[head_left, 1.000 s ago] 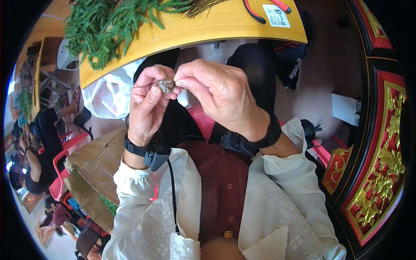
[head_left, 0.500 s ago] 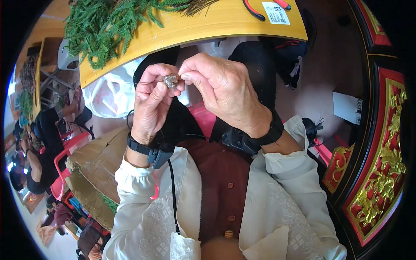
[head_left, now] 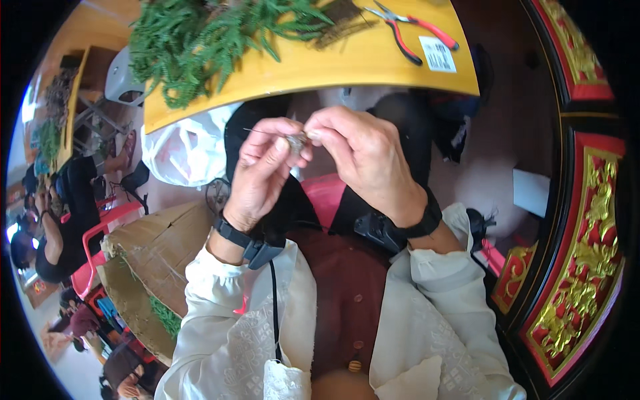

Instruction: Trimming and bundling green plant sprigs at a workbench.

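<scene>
My left hand and my right hand meet in front of my chest, below the edge of a yellow table. Between their fingertips they pinch a small grey-brown lump. A thin wire sticks out of it to the left, across my left fingers. Both wrists wear black bands, and white lace sleeves cover my forearms.
On the yellow table lie a heap of green fern-like sprigs, red-handled pliers and a white label. A white plastic bag hangs under the table. Cardboard lies at my left; seated people are beyond. A red-and-gold carved panel stands right.
Both hands have lifted slightly toward the table edge with the small lump still pinched between them. The thin wire now shows sticking out to the left.
</scene>
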`<state>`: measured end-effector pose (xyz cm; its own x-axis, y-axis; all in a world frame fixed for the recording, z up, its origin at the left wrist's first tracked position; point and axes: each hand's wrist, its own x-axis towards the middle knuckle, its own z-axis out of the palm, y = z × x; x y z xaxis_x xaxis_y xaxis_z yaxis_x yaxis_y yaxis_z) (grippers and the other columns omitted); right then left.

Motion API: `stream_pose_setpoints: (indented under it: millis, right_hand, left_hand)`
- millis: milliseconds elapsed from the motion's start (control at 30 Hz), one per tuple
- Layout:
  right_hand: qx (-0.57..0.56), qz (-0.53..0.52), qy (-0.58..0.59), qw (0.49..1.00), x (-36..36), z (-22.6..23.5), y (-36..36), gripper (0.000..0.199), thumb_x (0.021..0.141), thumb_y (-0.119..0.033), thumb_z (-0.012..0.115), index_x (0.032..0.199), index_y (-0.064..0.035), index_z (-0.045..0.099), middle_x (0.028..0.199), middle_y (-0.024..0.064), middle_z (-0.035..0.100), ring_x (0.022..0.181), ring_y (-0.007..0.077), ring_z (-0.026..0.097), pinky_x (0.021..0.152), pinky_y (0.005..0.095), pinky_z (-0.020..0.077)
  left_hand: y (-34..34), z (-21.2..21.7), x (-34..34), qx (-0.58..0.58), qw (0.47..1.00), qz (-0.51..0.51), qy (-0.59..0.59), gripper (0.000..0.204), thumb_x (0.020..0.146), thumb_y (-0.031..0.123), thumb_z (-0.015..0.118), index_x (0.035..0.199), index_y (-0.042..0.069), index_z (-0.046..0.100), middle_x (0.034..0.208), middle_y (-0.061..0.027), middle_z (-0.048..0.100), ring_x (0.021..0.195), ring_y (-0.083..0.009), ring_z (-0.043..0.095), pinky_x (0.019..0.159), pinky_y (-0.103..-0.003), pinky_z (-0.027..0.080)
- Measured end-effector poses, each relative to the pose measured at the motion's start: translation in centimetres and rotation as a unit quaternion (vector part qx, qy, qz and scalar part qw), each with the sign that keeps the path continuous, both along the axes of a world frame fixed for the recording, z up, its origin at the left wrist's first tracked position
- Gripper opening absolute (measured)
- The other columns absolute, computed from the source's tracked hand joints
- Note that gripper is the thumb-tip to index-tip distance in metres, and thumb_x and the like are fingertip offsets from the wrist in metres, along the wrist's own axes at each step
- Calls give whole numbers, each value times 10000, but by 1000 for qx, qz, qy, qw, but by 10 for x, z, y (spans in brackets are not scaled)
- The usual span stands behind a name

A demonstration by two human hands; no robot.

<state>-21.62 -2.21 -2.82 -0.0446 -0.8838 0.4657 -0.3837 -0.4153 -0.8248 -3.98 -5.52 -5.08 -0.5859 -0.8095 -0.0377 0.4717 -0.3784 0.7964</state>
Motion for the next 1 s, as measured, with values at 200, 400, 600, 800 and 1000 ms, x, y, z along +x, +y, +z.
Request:
stream_pose_setpoints:
  millis: [200, 400, 600, 800, 1000]
  right_hand:
    - [88, -6, -19, 996, -7, 13, 5, 55, 798, 19, 652, 843, 6, 623, 733, 98, 614, 632, 153, 604, 559, 261, 460]
    - [-8, -1, 103, 995, -6, 24, 3, 81, 760, 61, 645, 797, 3, 603, 713, 104, 589, 634, 209, 585, 571, 288, 450]
    - [-27, 43, 142, 989, -5, 28, 3, 94, 743, 58, 637, 761, -4, 569, 690, 102, 561, 624, 253, 549, 560, 330, 422]
    - [11, 40, 130, 991, -5, 26, 9, 84, 751, 30, 631, 780, -25, 575, 703, 94, 570, 651, 286, 557, 589, 352, 434]
    - [12, 18, 69, 997, 1, 22, 7, 55, 788, 55, 597, 814, 8, 582, 743, 122, 578, 661, 258, 582, 616, 302, 459]
  left_hand:
    - [0, 4, 1, 37, 999, -35, 5, 202, 931, 187, 555, 1052, 26, 556, 1079, -121, 544, 901, -205, 594, 778, -286, 503]
    - [-6, 12, 6, 43, 995, -92, -12, 136, 927, 129, 557, 1019, 34, 590, 1026, -114, 613, 843, -142, 610, 734, -260, 515]
    - [-7, 15, 10, 1, 993, -95, -71, 92, 913, 132, 589, 959, 53, 595, 950, -55, 636, 743, -79, 559, 630, -202, 446]
    - [-4, 16, 7, 20, 994, -99, -30, 83, 910, 145, 600, 915, 65, 580, 901, -27, 625, 686, -55, 512, 601, -183, 401]
    - [-1, 17, 8, 63, 996, -48, -32, 142, 909, 197, 603, 955, 68, 563, 960, -65, 627, 724, -69, 517, 613, -186, 404]
